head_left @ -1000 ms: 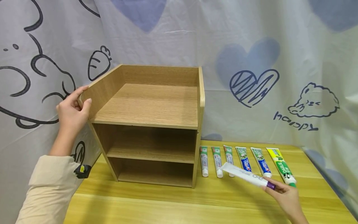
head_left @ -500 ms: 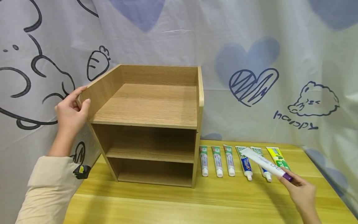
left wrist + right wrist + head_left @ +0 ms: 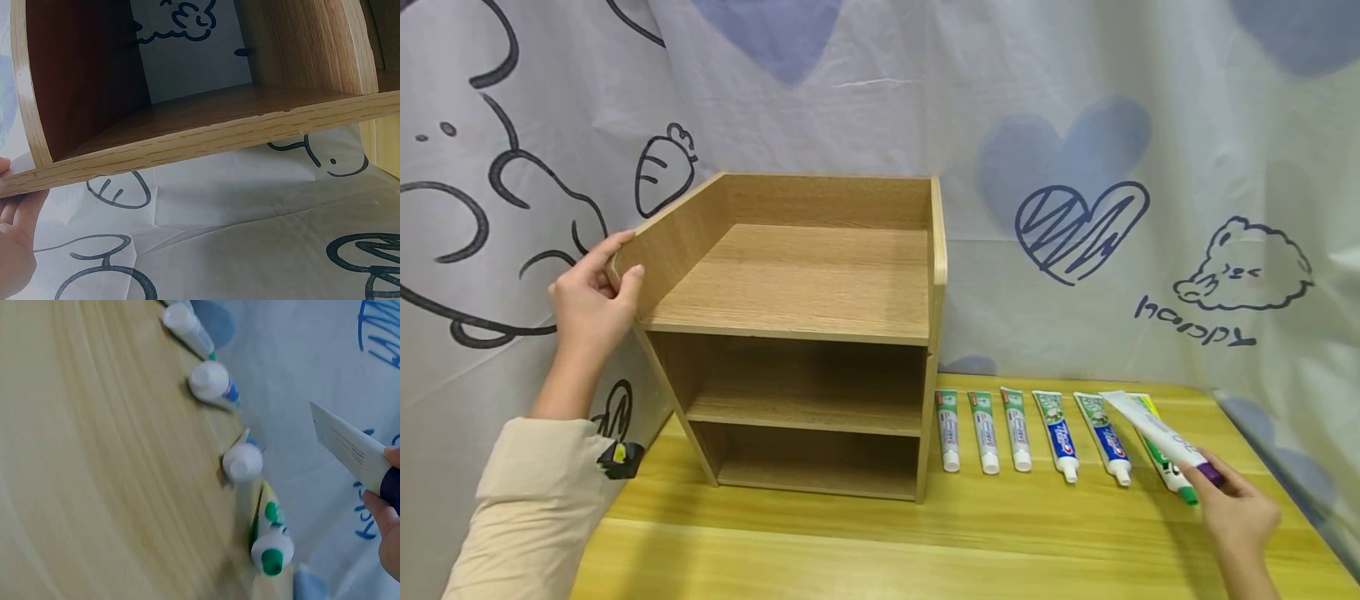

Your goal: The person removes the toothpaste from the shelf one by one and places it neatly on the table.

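My left hand grips the upper left side panel of a wooden shelf unit, thumb inside and fingers outside. In the left wrist view, part of that hand shows at the board's edge. On the right, my right hand pinches a white toothpaste tube by its purple cap end, with the flat end pointing up and left. The held tube is above the table in the right wrist view. Beneath it, overlapped in the head view, lies a yellow and green toothpaste tube with a green cap.
Left of that, two blue and green toothpaste tubes lie in the row, then several slimmer green and white tubes beside the shelf unit. All lie on the yellow wooden table. A printed curtain hangs behind.
My right hand has carried the white tube rightward along the row, from over the slim tubes to over the yellow and green one. My left hand has stayed on the shelf unit.
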Motion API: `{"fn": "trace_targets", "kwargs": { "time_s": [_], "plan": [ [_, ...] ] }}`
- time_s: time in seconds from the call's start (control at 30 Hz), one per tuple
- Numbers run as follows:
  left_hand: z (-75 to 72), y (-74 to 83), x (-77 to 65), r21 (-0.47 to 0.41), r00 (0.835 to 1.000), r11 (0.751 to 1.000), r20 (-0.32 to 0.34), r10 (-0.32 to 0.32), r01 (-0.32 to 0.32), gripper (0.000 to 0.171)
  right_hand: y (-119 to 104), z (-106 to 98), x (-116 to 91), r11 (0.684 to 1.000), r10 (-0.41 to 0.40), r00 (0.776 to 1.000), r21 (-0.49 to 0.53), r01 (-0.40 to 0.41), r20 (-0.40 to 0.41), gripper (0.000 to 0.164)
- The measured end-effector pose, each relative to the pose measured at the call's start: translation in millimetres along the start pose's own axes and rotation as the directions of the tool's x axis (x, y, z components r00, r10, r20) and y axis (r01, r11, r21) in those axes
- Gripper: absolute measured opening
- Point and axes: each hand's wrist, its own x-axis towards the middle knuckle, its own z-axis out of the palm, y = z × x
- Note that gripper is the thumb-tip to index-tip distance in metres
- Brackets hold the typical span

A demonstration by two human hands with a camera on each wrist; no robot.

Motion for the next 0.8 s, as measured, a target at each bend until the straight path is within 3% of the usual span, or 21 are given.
{"fn": "trace_targets", "kwargs": {
  "time_s": [0.2,0.37,0.5,0.8],
  "plan": [
    [0.5,-0.6,-0.1,-0.016,1.000,1.000,-0.005,0.004,-0.004,0.036,35,-4,33,0.995,0.073,0.991,-0.066,-0.081,-0.110,0.048],
    [1.3,-0.8,-0.1,-0.014,1.000,1.000,-0.003,0.018,-0.018,0.036,45,-10,41,0.994,0.104,0.977,0.037,-0.098,-0.188,0.046],
    [1.2,-0.7,0.0,-0.018,1.000,1.000,-0.003,0.015,-0.015,0.036,34,-15,32,0.988,0.126,0.967,0.119,-0.102,-0.220,0.041],
    [0.9,-0.8,-0.7,-0.030,1.000,0.999,-0.005,0.017,-0.017,0.036,-14,-18,-16,0.991,0.125,0.937,-0.004,-0.133,-0.327,0.040]
  ]
}}
